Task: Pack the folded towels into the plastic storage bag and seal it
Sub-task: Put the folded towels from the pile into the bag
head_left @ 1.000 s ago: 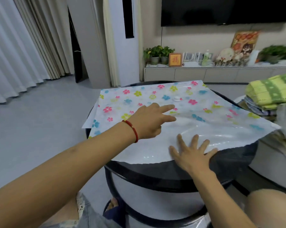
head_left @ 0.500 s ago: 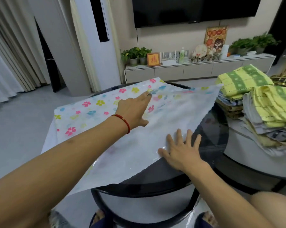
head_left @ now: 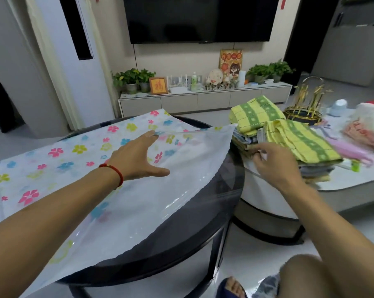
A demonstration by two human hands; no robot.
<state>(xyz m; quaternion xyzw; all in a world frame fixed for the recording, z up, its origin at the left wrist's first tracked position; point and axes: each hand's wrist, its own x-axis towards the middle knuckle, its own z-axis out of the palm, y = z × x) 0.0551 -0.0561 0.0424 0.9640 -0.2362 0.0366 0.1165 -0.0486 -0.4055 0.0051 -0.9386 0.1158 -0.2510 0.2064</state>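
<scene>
A plastic storage bag (head_left: pixel 138 203), white and clear with coloured flowers, lies spread over a round black glass table (head_left: pixel 205 214). My left hand (head_left: pixel 138 157) rests open on it, palm down, fingertips at a raised fold near its far edge. Two stacks of folded towels stand to the right on a white table, a near stack (head_left: pixel 300 140) and a far one (head_left: pixel 254 112), each topped by a yellow-green towel. My right hand (head_left: pixel 274 162) is at the near stack's left side. Its fingertips touch the lower towels, with nothing lifted.
The white low table (head_left: pixel 353 183) also carries a gold rack (head_left: pixel 306 106), pink and white plastic bags (head_left: pixel 358 136) and a small blue item. A TV cabinet with plants lines the far wall. My knee and foot show at the bottom right.
My right hand has left the bag and moved right to the towel stack. My left hand has slid further across the bag. The view has turned to the right.
</scene>
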